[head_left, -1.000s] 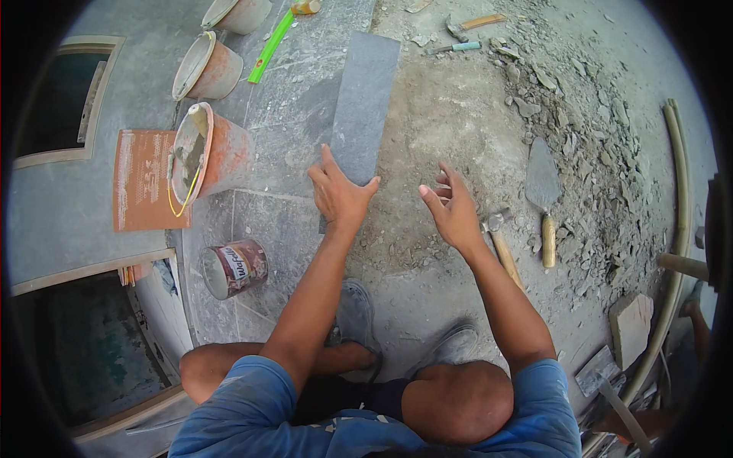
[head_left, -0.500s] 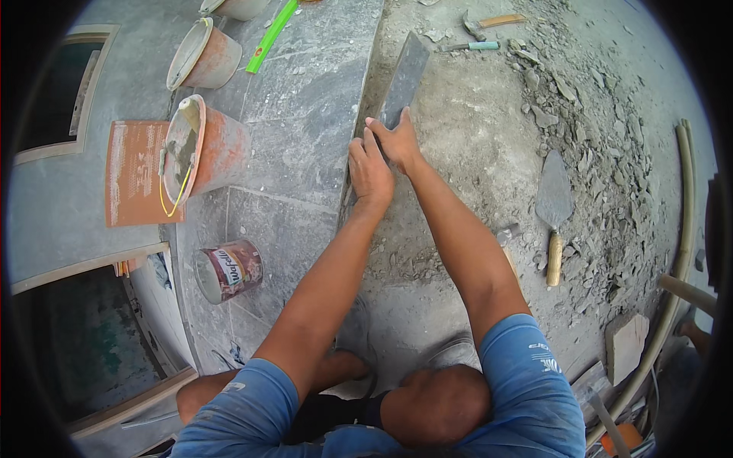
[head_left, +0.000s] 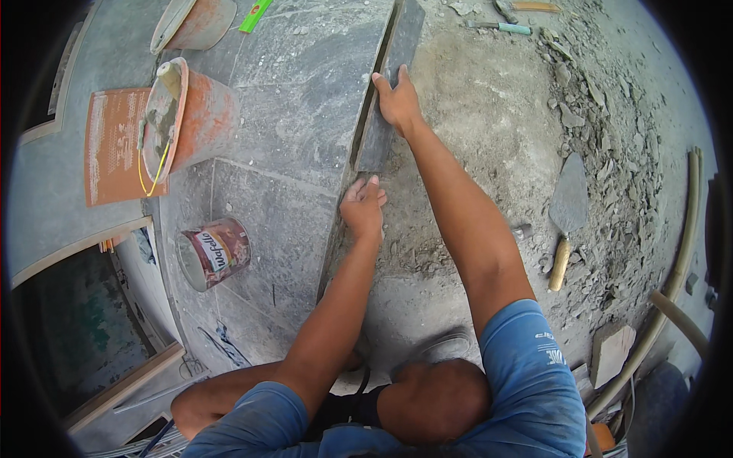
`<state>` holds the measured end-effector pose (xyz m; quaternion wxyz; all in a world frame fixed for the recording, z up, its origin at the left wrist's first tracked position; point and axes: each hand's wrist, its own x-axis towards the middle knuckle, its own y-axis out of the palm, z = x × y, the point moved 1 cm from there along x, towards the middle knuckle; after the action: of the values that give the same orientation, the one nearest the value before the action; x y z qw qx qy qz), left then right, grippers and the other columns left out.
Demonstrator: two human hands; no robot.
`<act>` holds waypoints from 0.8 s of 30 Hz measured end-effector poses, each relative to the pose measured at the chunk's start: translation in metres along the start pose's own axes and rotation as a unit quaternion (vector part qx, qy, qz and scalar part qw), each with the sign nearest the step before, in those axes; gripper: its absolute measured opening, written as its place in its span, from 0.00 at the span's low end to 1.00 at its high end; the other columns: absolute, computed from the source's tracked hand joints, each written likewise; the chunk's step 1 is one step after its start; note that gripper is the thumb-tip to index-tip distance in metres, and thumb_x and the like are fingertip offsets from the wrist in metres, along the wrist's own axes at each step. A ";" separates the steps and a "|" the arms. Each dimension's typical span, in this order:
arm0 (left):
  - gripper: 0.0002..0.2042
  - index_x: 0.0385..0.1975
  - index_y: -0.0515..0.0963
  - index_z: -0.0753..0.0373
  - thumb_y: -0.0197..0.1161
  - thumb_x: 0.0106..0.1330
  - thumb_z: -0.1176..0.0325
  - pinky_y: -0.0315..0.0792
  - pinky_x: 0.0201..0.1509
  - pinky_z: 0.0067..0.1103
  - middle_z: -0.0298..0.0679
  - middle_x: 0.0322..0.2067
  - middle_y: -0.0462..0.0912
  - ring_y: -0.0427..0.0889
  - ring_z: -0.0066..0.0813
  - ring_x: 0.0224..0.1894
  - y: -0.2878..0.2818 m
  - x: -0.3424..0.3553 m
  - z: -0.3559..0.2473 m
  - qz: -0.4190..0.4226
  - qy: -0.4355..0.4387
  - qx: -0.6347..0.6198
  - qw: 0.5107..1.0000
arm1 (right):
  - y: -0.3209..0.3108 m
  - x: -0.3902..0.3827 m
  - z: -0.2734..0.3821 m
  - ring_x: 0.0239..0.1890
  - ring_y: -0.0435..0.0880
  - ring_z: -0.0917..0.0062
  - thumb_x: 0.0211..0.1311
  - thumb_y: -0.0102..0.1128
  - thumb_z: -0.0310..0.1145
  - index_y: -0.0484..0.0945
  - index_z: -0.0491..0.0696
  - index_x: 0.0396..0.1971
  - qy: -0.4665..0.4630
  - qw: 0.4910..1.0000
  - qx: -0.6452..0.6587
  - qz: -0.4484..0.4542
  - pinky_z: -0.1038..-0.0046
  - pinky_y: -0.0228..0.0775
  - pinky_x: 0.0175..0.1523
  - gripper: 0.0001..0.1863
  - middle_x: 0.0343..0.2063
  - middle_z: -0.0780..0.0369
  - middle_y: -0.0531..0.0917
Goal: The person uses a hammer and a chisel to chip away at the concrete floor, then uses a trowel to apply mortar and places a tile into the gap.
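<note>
A long narrow grey tile strip (head_left: 376, 141) lies along the edge of the tiled floor (head_left: 294, 149), with a dark gap between the two. My right hand (head_left: 400, 107) grips the strip across its width, thumb on the gap side and fingers on the far side. Just below the strip's near end is my left hand (head_left: 364, 210), its fingers loosely curled and apart; whether a fingertip touches the end I cannot tell. Beside the strip, to the right, spreads bare rough mortar bed (head_left: 473, 130).
On the left stand a mortar bucket (head_left: 202, 114), another bucket (head_left: 200, 24), a small tub (head_left: 229, 248) and a green level (head_left: 255, 15). To the right lie a trowel (head_left: 569, 195), rubble (head_left: 603, 153), a chisel (head_left: 500, 27), a hammer (head_left: 534, 7) and a bamboo pole (head_left: 679, 267).
The strip has come nearer and now lies lengthwise along the tiled edge. My right hand has moved forward along it, my left hand back toward me, and the view has shifted.
</note>
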<state>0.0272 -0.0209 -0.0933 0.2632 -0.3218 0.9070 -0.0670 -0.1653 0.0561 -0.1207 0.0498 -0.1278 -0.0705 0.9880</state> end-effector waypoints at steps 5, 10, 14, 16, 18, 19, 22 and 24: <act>0.15 0.42 0.73 0.79 0.63 0.65 0.70 0.81 0.35 0.24 0.49 0.36 0.83 0.84 0.33 0.31 0.023 0.023 0.013 -0.034 0.053 -0.114 0.992 | 0.000 0.001 0.006 0.65 0.62 0.47 0.65 0.48 0.54 0.47 0.36 0.69 0.031 0.999 -0.041 0.012 0.60 0.54 0.69 0.44 0.61 0.37 0.64; 0.09 0.32 0.75 0.76 0.59 0.67 0.72 0.83 0.36 0.24 0.47 0.30 0.81 0.85 0.34 0.32 0.022 0.039 0.021 -0.036 0.132 0.016 0.991 | 0.000 -0.002 0.025 0.65 0.64 0.49 0.68 0.43 0.52 0.50 0.39 0.69 0.058 0.987 -0.135 0.069 0.60 0.55 0.68 0.39 0.62 0.42 0.65; 0.09 0.29 0.75 0.74 0.57 0.68 0.72 0.83 0.35 0.24 0.46 0.29 0.81 0.86 0.33 0.31 0.035 0.035 0.015 -0.065 0.142 0.005 0.988 | -0.004 0.005 0.013 0.65 0.63 0.49 0.69 0.41 0.50 0.53 0.43 0.69 0.008 0.987 -0.142 0.077 0.59 0.55 0.69 0.35 0.63 0.43 0.64; 0.11 0.27 0.76 0.73 0.57 0.69 0.71 0.81 0.31 0.22 0.43 0.27 0.81 0.85 0.32 0.28 0.036 0.035 0.012 -0.088 0.129 0.048 0.987 | -0.004 0.004 0.007 0.66 0.62 0.49 0.69 0.41 0.49 0.53 0.43 0.69 -0.028 0.988 -0.138 0.061 0.59 0.54 0.69 0.35 0.63 0.42 0.64; 0.12 0.26 0.76 0.73 0.57 0.68 0.70 0.80 0.28 0.22 0.43 0.25 0.81 0.85 0.31 0.27 0.037 0.037 0.011 -0.098 0.112 0.069 0.986 | -0.004 -0.001 0.000 0.67 0.60 0.48 0.69 0.42 0.49 0.53 0.45 0.69 -0.039 0.992 -0.106 0.063 0.59 0.53 0.69 0.35 0.64 0.41 0.62; 0.12 0.25 0.76 0.72 0.58 0.68 0.69 0.78 0.25 0.21 0.42 0.24 0.81 0.85 0.30 0.26 0.037 0.037 0.012 -0.110 0.095 0.090 0.985 | -0.002 -0.006 -0.003 0.67 0.60 0.48 0.69 0.42 0.49 0.53 0.45 0.69 -0.038 0.992 -0.106 0.061 0.59 0.53 0.69 0.35 0.64 0.41 0.62; 0.13 0.25 0.76 0.72 0.59 0.67 0.68 0.75 0.22 0.21 0.43 0.23 0.80 0.84 0.29 0.24 0.032 0.041 0.014 -0.117 0.118 0.117 0.979 | 0.006 -0.024 -0.006 0.68 0.59 0.52 0.70 0.43 0.49 0.54 0.41 0.68 -0.042 0.994 -0.091 0.044 0.63 0.50 0.71 0.35 0.64 0.42 0.62; 0.13 0.25 0.76 0.72 0.59 0.67 0.68 0.76 0.22 0.21 0.43 0.23 0.80 0.84 0.30 0.23 0.032 0.043 0.017 -0.118 0.123 0.121 0.978 | 0.008 -0.035 -0.009 0.69 0.56 0.52 0.70 0.44 0.51 0.54 0.42 0.69 -0.042 0.996 -0.072 0.037 0.64 0.48 0.72 0.36 0.65 0.42 0.60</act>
<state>-0.0094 -0.0218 -0.1356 0.1768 -0.3819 0.8732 -0.2456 -0.1300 0.0453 -0.1217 0.0006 -0.0916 -0.1390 0.9860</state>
